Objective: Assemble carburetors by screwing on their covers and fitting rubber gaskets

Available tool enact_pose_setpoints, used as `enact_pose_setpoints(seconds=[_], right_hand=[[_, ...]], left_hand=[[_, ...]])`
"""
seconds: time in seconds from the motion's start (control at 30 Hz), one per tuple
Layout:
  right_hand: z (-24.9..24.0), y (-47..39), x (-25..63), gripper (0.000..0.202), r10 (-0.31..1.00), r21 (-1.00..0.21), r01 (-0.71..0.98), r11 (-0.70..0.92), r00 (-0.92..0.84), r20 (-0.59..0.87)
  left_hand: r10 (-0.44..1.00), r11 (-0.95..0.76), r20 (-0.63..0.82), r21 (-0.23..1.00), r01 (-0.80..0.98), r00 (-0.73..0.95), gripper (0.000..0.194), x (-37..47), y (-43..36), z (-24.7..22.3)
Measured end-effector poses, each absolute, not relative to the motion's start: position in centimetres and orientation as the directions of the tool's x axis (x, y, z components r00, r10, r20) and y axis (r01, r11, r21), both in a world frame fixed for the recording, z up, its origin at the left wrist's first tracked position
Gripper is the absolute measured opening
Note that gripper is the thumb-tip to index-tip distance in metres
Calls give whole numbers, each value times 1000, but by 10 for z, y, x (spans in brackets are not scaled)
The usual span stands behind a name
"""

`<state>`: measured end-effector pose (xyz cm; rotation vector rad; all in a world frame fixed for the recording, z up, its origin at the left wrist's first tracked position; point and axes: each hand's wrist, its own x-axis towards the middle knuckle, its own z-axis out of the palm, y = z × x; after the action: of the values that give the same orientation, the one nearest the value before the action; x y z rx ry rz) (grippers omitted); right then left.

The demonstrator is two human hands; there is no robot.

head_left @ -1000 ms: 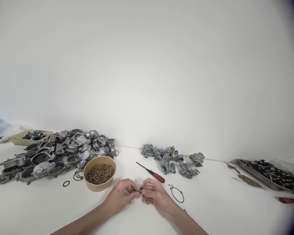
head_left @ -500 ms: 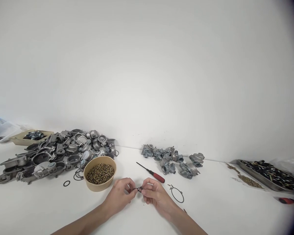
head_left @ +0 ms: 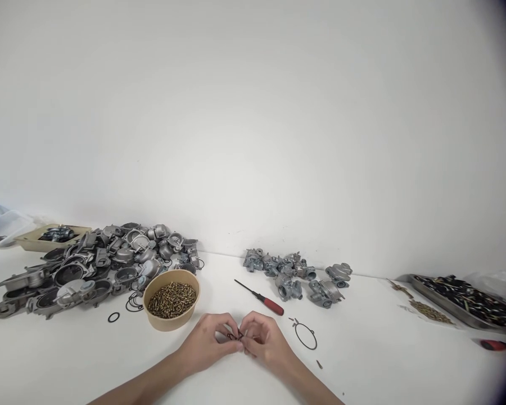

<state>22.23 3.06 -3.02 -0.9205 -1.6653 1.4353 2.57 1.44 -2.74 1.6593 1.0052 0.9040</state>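
Between my two hands is a thin black rubber ring (head_left: 231, 336), bunched into small loops. My left hand (head_left: 208, 340) pinches it from the left with thumb and forefinger. From the other side my right hand (head_left: 263, 340) pinches it too, and the fingertips of both hands nearly meet. Fingers cover most of the ring. Just beyond the hands lies a screwdriver (head_left: 270, 304) with a red and black handle. A larger black rubber ring (head_left: 306, 336) rests on the table to the right, beside a few small brown bits.
A tan bowl (head_left: 148, 306) of brass screws stands left of my hands. Behind it spreads a heap of grey metal castings (head_left: 124, 256). Several carburetor bodies (head_left: 289, 287) sit near the wall. At right are a metal tray (head_left: 441, 306) of dark parts and another red-handled tool (head_left: 493, 345).
Both hands have come closer together and slightly nearer to me. The black ring is now bunched tighter and more hidden by the fingers. A small brown bit by my right wrist is uncovered.
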Motion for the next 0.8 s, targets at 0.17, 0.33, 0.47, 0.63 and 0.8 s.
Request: enact_pose_setpoints(seconds=[0.17,0.33,0.47,0.63,0.8], right_hand=[[-34,29,223,6,880,-907,221,359,-405,249],[-27,29,224,8,865,-839,311,446,-389,316],[-25,29,223,8,862,-821,331,464,-383,333],[-27,29,223,8,864,-827,324,460,-379,332],[-29,29,222,8,858,-835,305,458,-398,325]], left_hand=[[927,-255,158,930,264,339,16,24,16,-29],[943,-243,151,922,302,298,17,23,15,-29],[936,-256,164,925,281,313,17,23,16,-28],[928,-261,170,931,254,331,18,22,18,-30],[943,-197,123,955,221,311,19,23,19,-35]])
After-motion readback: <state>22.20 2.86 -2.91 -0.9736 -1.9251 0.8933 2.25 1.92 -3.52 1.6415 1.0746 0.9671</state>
